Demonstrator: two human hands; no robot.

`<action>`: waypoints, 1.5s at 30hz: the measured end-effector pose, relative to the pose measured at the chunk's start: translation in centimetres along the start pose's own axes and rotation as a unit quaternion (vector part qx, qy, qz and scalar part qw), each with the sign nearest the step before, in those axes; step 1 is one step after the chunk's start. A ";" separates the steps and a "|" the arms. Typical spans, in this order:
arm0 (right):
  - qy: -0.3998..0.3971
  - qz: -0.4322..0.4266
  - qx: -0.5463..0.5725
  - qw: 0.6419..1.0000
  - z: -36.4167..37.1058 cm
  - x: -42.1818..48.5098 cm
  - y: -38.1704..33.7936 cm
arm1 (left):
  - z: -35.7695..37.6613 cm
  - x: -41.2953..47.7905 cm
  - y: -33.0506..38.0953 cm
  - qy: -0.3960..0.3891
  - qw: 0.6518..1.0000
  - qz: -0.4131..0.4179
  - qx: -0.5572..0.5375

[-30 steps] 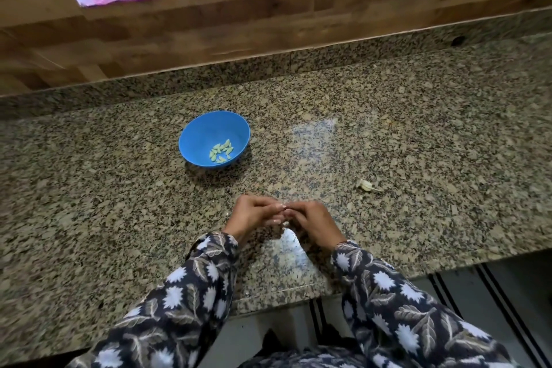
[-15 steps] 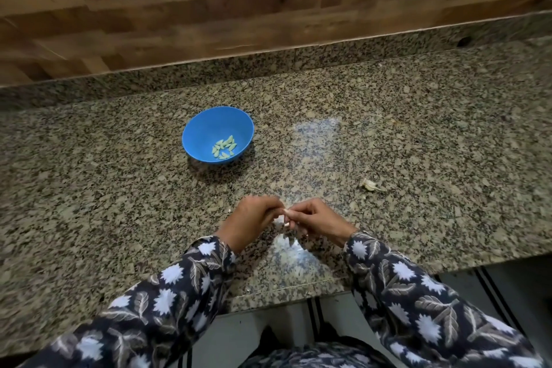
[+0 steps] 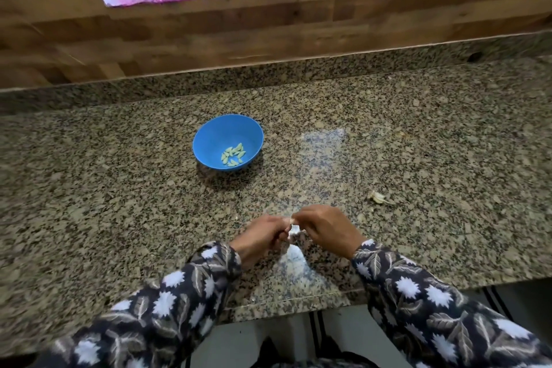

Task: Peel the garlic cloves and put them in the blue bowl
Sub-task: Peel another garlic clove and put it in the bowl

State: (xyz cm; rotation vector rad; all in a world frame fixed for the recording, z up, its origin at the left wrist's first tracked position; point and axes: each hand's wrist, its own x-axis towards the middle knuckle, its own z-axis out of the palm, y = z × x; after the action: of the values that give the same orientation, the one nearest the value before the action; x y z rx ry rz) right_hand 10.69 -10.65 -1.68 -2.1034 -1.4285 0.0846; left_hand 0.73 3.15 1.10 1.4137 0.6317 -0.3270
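Nearest, the left hand [image 3: 263, 236] and right hand [image 3: 325, 230] meet fingertip to fingertip over the bench [image 3: 119, 203], both pinching one small pale garlic clove [image 3: 294, 225]; how much skin is left on it is too small to tell. Beyond and to the right of the right hand lies a pale scrap [image 3: 378, 197], probably shed skin. Farther off, beyond the left hand, the blue bowl [image 3: 215, 140] holds a small heap of peeled cloves [image 3: 233, 154]. The job seems well advanced, with this clove not yet delivered.

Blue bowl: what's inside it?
A little heap of pale peeled garlic cloves lies in the blue bowl. Anything beneath the heap is covered.
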 end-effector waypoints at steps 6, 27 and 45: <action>-0.158 0.364 0.557 0.729 -1.4 0.7 -1.0 | -1.4 1.5 -2.4 0.164 0.682 0.482 0.525; 0.015 0.399 0.309 0.863 1.5 -0.7 -0.8 | 0.4 1.2 -3.1 0.180 0.910 0.120 0.355; -0.073 0.282 0.129 0.948 0.7 -0.2 -1.4 | 0.4 1.8 -2.5 0.149 0.927 0.138 0.317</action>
State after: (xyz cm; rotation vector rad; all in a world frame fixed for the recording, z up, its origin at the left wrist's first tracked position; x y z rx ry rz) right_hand 9.16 -10.20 -1.63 -2.2463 -0.7916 0.6264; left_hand 0.84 2.64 -1.91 2.1782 0.5832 -0.0858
